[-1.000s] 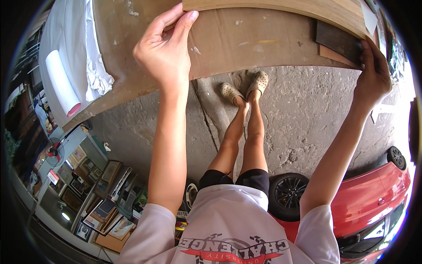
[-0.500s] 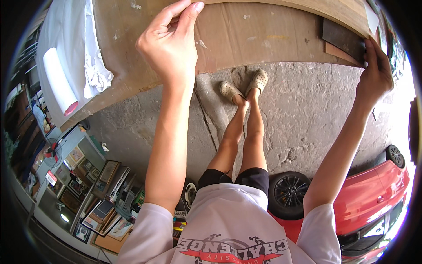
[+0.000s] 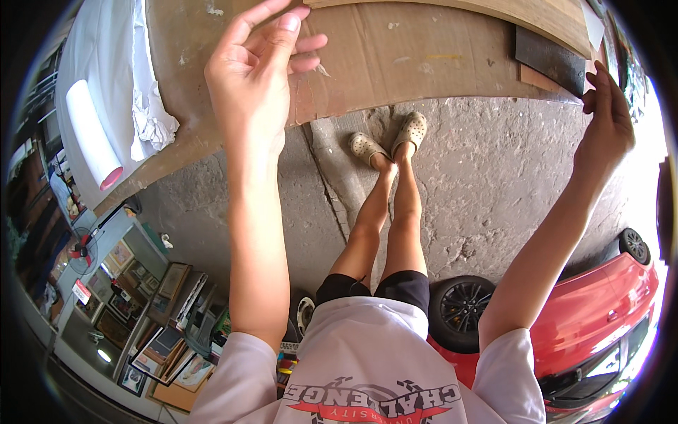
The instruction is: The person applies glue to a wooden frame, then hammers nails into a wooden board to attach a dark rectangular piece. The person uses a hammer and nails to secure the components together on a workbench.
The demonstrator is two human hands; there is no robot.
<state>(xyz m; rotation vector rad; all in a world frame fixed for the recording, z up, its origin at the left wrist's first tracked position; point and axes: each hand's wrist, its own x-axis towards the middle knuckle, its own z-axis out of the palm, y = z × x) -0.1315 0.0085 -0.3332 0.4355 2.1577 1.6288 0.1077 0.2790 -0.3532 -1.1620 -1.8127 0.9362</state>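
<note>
A long, light-brown wooden strip (image 3: 526, 19) lies along the far part of the brown work table (image 3: 395, 63), partly cut off by the upper edge of the view. By its left end is my left hand (image 3: 258, 67), open, the fingers spread and loosely curled, with nothing held. My right hand (image 3: 606, 116) hovers just off the strip's right end, fingers slightly bent and apart, holding nothing. Under the strip's right part, a dark flat board (image 3: 549, 58) rests over a thin brown piece (image 3: 540, 78) near the table's front edge.
A white roll (image 3: 92, 134) and crumpled white sheeting (image 3: 152, 120) lie at the table's left. Lower left are a fan (image 3: 82, 247) and stacked picture frames (image 3: 169, 339). A red car (image 3: 586, 311) stands behind me on the right, over concrete floor (image 3: 487, 177).
Both hands have let go of the wooden strip. The left fingers have spread and that hand shifted slightly left; the right fingers have come off the strip's end. The strip stays about where it was.
</note>
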